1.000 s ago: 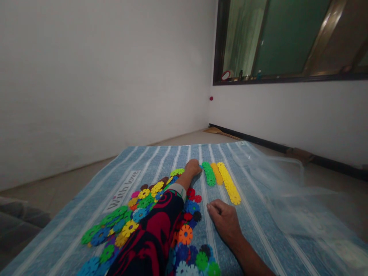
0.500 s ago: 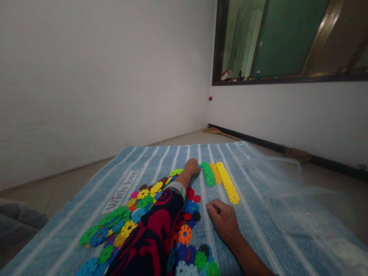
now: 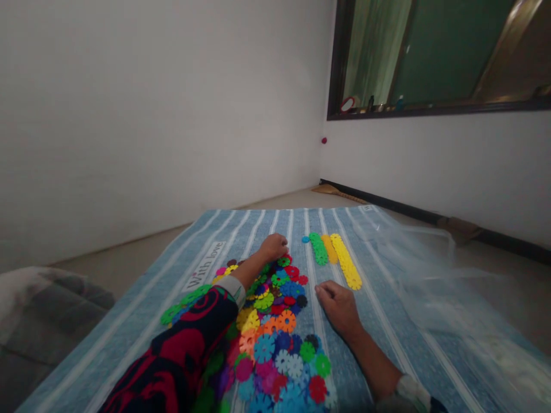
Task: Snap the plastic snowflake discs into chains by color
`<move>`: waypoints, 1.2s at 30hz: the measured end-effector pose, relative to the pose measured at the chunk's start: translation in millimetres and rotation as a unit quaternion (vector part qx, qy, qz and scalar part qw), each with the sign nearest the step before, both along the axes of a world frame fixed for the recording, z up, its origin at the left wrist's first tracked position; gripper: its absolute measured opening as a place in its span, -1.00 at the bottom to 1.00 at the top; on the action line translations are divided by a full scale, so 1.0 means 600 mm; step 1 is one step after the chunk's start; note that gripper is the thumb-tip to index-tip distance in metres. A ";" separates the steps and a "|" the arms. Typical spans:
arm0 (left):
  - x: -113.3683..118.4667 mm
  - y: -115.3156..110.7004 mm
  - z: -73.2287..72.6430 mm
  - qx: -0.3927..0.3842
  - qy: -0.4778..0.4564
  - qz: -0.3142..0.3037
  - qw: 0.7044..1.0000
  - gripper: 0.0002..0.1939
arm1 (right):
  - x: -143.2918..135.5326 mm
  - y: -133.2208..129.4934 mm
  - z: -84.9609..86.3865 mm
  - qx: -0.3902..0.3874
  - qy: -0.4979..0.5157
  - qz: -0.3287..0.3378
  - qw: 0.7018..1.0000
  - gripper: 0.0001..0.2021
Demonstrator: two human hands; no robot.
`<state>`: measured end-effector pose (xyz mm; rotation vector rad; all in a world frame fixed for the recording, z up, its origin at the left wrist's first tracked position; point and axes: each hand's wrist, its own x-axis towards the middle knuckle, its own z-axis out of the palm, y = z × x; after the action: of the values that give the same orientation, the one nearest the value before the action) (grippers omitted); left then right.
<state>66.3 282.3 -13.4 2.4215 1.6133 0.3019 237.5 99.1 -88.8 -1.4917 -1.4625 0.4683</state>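
Note:
My left hand (image 3: 274,246) reaches over the far edge of a heap of colourful plastic snowflake discs (image 3: 264,348). Its fingers are curled together and point down; whether anything is between them is hidden. To its right lies a single blue disc (image 3: 305,239), apart from the fingers. Beside that disc are overlapping rows of one colour each: a green row (image 3: 318,249), an orange row (image 3: 330,249) and a longer yellow row (image 3: 346,261). My right hand (image 3: 338,307) rests on the cloth to the right of the heap, loosely closed, with nothing visible in it.
A blue striped cloth (image 3: 383,304) with "With love" lettering covers the surface. Clear plastic containers (image 3: 451,292) stand at the right. Grey fabric (image 3: 51,321) is at the left edge. White walls meet behind, with a broom (image 3: 331,189) on the floor.
My left hand has drawn back leftward from the blue disc, which now lies in view beside the green row. My right hand stays in nearly the same place; the view has shifted slightly.

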 end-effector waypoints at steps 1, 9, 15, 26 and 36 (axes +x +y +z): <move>-0.012 -0.013 0.002 0.005 0.007 -0.012 1.000 -0.88 | 0.001 0.000 -0.001 0.001 0.000 0.000 1.000 -0.68; -0.115 -0.103 0.013 0.048 0.012 -0.044 0.998 -0.79 | 0.005 0.002 -0.008 0.013 -0.004 -0.003 1.000 -0.67; -0.154 -0.151 0.015 0.061 0.000 -0.048 0.997 -0.80 | 0.006 0.002 -0.010 0.013 0.000 -0.001 1.000 -0.65; -0.152 -0.195 -0.012 0.094 0.005 -0.008 0.996 -0.81 | 0.006 0.002 -0.009 0.008 -0.006 -0.002 1.000 -0.64; -0.166 -0.205 -0.018 0.086 0.022 0.011 0.996 -0.82 | 0.005 0.001 -0.010 0.008 -0.014 -0.005 1.000 -0.65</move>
<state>-33.3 159.2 -24.1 2.5533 1.6983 0.4103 240.8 99.9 -94.7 -1.4977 -1.4761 0.4307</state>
